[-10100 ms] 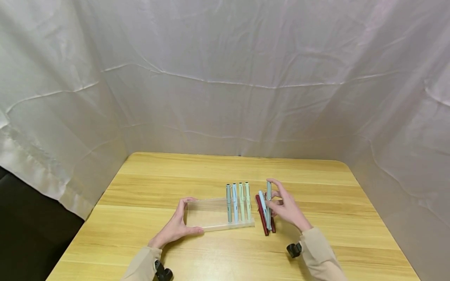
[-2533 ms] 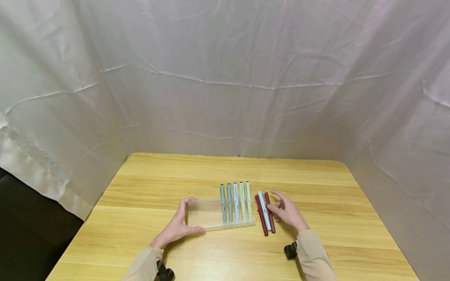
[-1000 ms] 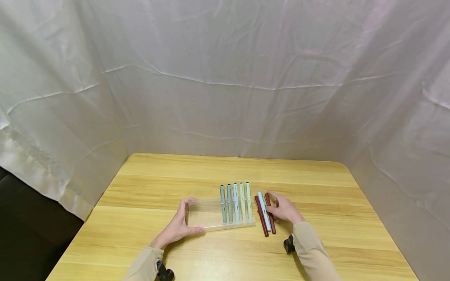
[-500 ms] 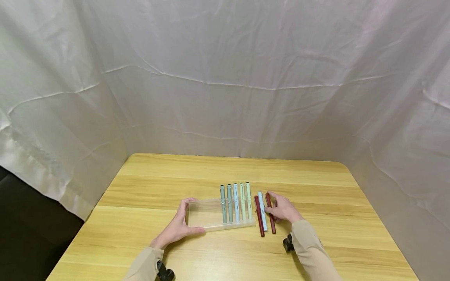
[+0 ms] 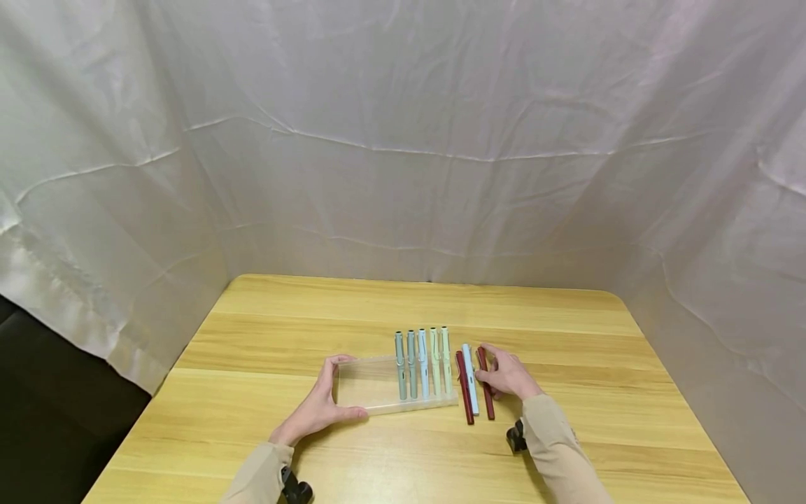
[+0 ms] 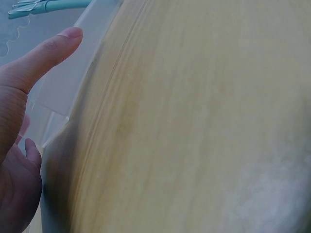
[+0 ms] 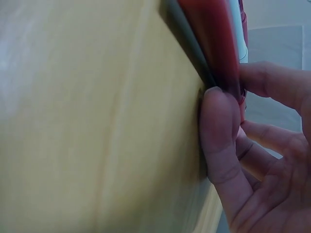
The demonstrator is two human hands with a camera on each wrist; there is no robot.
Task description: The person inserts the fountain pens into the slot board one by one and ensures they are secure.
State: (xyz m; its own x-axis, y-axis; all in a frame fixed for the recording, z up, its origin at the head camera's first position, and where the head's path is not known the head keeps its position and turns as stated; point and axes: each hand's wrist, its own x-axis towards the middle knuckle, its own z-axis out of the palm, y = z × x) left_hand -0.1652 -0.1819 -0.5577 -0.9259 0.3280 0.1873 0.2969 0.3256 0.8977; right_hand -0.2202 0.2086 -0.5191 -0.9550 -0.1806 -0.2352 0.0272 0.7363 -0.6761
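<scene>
My left hand [image 5: 317, 402] grips the left end of a clear plastic pen tray [image 5: 371, 381], thumb along its front edge and fingers at the back. On the tray's right part several capped pens stand side by side: two grey-green pens [image 5: 401, 367], a light blue pen [image 5: 423, 364] and two pale green pens [image 5: 446, 360]. To the right, on the table, lie a dark red pen [image 5: 465, 388] and a light blue pen [image 5: 471, 381] close together. My right hand [image 5: 510, 376] pinches another dark red pen [image 7: 214, 43] between thumb and fingers, just right of that pair.
The wooden table [image 5: 403, 455] has rounded far corners. Pale curtains [image 5: 428, 175] hang behind and on both sides. A black surface [image 5: 50, 392] shows beyond the table at the left. Each wrist wears a small black camera [image 5: 517, 435].
The right hand earlier held a grey-green pen, which now lies in the tray. Lately the left red pen and light blue pen shifted left, away from the red pen at the right hand.
</scene>
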